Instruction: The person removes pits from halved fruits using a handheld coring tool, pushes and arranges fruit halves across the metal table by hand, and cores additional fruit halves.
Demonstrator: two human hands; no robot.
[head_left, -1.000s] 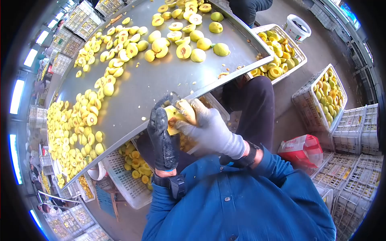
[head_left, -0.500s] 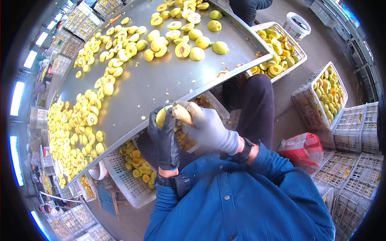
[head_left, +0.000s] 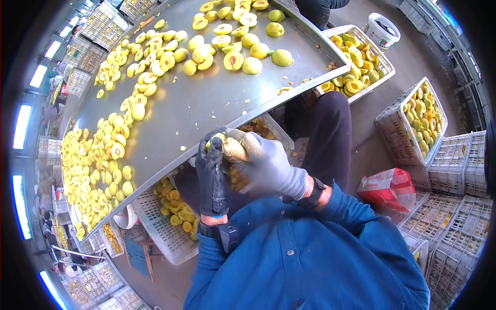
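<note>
In front of my chest, just over the near edge of the metal table, my two gloved hands meet. My left hand, in a black glove, is closed round a yellow-green peach; only a small part of it shows between the fingers. My right hand, in a light grey glove, is closed and pressed against the peach side. A pale yellowish shape lies at its fingertips; I cannot tell whether it is a handle or stained glove. Halved peaches with reddish centres lie across the table.
A crate of peach halves stands beyond the table's right corner, near a white bucket. Another full crate and a red-white bag are at right. Below the table sits a white crate. Another person's leg shows at the top.
My left hand has shifted slightly right and its fingers now cover more of the peach. My right hand stays nearly in place against it.
</note>
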